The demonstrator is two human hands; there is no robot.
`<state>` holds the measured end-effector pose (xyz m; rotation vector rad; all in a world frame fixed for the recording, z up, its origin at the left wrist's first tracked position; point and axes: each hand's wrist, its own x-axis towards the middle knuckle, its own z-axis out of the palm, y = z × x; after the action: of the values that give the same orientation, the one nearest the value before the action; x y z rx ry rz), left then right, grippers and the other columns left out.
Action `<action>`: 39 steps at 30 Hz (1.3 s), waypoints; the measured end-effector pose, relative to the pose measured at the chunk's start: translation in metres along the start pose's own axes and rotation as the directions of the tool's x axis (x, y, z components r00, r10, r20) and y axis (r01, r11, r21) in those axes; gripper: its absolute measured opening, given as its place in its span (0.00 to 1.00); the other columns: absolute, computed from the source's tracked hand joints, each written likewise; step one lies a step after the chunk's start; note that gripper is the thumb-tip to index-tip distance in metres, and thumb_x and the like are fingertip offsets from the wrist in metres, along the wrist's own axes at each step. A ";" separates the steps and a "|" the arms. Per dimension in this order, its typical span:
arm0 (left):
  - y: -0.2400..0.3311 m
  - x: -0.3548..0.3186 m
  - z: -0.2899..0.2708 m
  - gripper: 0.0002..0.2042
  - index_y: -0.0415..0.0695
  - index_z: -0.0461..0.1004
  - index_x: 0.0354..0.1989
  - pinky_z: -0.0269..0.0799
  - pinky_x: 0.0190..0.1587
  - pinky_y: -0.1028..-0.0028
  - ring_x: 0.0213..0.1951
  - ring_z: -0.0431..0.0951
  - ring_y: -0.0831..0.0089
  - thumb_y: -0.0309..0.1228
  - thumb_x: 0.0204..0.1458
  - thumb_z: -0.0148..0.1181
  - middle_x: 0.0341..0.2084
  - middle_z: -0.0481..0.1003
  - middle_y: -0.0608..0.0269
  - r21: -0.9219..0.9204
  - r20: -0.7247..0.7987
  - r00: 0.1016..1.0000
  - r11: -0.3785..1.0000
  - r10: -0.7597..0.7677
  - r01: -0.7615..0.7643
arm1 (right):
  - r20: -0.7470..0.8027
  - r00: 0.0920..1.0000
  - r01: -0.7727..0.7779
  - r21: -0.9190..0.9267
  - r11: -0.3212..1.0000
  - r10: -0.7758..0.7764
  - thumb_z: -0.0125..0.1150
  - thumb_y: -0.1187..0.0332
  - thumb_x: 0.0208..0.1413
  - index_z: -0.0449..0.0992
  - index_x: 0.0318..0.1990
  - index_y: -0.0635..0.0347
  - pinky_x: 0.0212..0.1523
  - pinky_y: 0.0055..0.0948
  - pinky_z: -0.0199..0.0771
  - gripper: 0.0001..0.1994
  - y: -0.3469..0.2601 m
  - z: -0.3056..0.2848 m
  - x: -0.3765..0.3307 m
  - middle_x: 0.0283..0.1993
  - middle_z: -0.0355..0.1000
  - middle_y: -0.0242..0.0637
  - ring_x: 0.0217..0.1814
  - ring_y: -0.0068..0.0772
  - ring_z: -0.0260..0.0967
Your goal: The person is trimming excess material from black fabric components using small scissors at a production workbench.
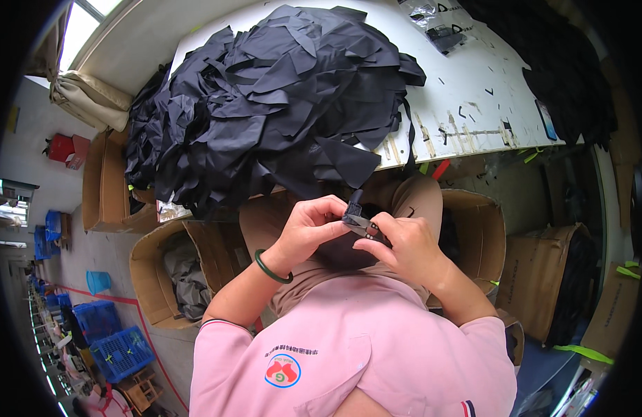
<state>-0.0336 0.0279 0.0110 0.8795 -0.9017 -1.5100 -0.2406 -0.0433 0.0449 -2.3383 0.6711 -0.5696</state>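
Observation:
My left hand (307, 226) is closed, pinching a small black fabric piece (353, 206) over my lap, just in front of the table. In my right hand (408, 243), also closed, are small metal snips (360, 224). Their tip meets the lower part of the black piece, and the fingers partly hide both. Beyond my hands, a large heap of black fabric pieces (286, 90) covers the left part of the white table (467, 90) and hangs over its front edge.
Cardboard boxes stand on both sides of my legs, the left box (151, 278) holding grey material and the right box (484, 236) dark material. A clear plastic bag (439, 28) lies on the table's far side. More black fabric (564, 76) hangs at right. Blue crates (123, 353) stand at far left.

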 end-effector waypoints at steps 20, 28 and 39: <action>-0.003 -0.006 0.001 0.05 0.35 0.77 0.38 0.69 0.46 0.76 0.41 0.74 0.75 0.17 0.53 0.59 0.39 0.73 0.61 0.002 0.011 1.000 1.000 -0.004 0.004 | 0.114 0.991 -0.076 0.064 0.995 0.069 0.66 0.53 0.52 0.70 0.30 0.58 0.22 0.38 0.67 0.17 -0.002 -0.004 0.004 0.19 0.70 0.38 0.20 0.44 0.70; -0.004 -0.008 -0.001 0.06 0.35 0.77 0.38 0.69 0.45 0.78 0.41 0.74 0.77 0.17 0.52 0.59 0.39 0.74 0.62 0.107 -0.003 1.000 0.994 -0.003 0.004 | 0.113 0.985 -0.135 0.057 0.989 0.128 0.65 0.53 0.52 0.70 0.30 0.59 0.22 0.38 0.67 0.18 0.003 -0.006 -0.004 0.20 0.70 0.39 0.20 0.44 0.70; 0.015 0.002 -0.013 0.05 0.34 0.76 0.34 0.68 0.43 0.79 0.36 0.73 0.79 0.18 0.48 0.60 0.32 0.74 0.66 0.006 0.371 0.863 0.930 -0.342 0.366 | 0.450 0.893 -0.153 0.307 0.939 -0.002 0.69 0.55 0.49 0.72 0.28 0.64 0.23 0.32 0.63 0.19 0.022 -0.031 0.009 0.19 0.67 0.41 0.19 0.38 0.64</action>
<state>-0.0161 0.0236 0.0193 0.7541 -0.9860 -2.0637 -0.2575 -0.0772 0.0535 -2.0048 0.4090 -0.0859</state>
